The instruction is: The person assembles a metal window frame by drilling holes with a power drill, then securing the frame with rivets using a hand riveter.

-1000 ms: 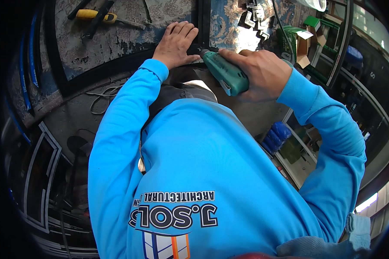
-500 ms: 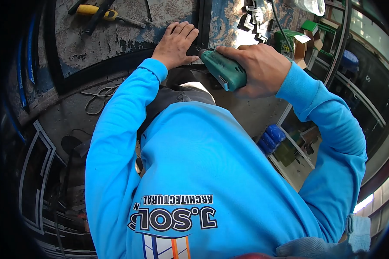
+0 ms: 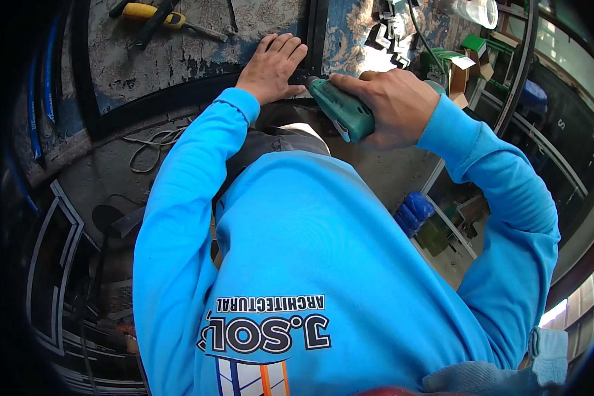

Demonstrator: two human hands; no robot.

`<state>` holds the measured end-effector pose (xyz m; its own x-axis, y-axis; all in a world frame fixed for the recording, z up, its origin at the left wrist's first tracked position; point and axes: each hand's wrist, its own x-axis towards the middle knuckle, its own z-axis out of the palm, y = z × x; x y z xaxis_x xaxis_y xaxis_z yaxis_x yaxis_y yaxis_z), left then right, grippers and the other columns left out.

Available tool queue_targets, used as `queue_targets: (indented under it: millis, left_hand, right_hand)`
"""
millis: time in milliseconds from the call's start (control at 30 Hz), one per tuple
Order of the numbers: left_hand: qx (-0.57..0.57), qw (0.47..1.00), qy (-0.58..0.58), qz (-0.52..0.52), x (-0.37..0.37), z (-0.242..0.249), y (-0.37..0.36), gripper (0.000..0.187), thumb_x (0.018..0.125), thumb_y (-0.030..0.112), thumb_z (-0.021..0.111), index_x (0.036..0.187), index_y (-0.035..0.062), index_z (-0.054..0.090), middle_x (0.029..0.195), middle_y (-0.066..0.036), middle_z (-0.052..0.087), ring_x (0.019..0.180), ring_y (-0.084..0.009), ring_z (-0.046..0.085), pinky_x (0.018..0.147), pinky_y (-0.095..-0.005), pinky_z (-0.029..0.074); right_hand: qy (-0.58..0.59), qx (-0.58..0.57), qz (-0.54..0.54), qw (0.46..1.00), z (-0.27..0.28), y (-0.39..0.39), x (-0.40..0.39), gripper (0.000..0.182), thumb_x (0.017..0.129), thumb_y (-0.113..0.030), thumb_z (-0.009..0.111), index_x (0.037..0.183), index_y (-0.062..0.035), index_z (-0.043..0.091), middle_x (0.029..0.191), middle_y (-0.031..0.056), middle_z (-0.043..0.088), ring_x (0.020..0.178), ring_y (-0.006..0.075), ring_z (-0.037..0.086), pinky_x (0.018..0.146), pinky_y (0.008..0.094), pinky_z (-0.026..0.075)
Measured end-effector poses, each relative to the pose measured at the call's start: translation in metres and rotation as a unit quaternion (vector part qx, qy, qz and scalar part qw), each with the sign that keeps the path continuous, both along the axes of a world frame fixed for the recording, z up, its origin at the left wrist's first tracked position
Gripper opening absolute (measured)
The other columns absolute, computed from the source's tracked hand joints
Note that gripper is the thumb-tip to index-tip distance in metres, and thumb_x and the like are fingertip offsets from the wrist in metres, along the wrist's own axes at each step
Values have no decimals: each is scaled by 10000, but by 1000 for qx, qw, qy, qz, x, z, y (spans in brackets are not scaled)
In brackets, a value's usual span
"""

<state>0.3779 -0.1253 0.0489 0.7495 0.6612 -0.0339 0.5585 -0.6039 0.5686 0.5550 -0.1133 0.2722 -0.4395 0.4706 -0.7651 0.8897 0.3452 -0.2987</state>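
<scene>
My right hand (image 3: 397, 105) is wrapped around a green power drill (image 3: 343, 111). Its nose points up and left at the corner of a black frame (image 3: 158, 98), close beside my left thumb; the tip is too small to make out. My left hand (image 3: 270, 69) lies on the frame near that corner, fingers stretched and palm down. The frame rests on a work surface covered with worn, patterned material (image 3: 178, 53). Up and left of my left hand is a yellow-handled tool with a metal blade (image 3: 153, 13), with a black tool (image 3: 155, 26) across it.
Small metal brackets (image 3: 393, 30) lie in sunlight beyond the drill. A dark cable (image 3: 421, 33) runs past them. Green and brown boxes (image 3: 472, 59) stand at the right. Below are a blue bundle (image 3: 414, 212) and a coiled cord (image 3: 142, 155) near my legs.
The view shifts slightly, so the frame and tools sit a little further right. Both hands keep nearly the same place, the drill still at the corner.
</scene>
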Motion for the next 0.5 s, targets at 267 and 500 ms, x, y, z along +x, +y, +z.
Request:
queue_targets:
  millis: [267,500]
  left_hand:
    - [17,1000,15,-8,0,0,1,822,720,510,773,1361,99,461,1379,-78,466,1363,-262,367,1165,-431,231]
    - [16,1000,7,-2,0,-1,-2,829,700,443,789,1372,82,465,1406,-92,469,1370,-264,371,1174,-426,232]
  right_hand:
    - [2,13,17,1000,-3,0,-1,826,629,-336,778,1362,-69,507,817,196,642,723,375,658,666,467,533]
    - [26,0,80,996,0,9,-3,835,597,-277,773,1358,-53,516,817,187,643,756,370,662,688,460,538]
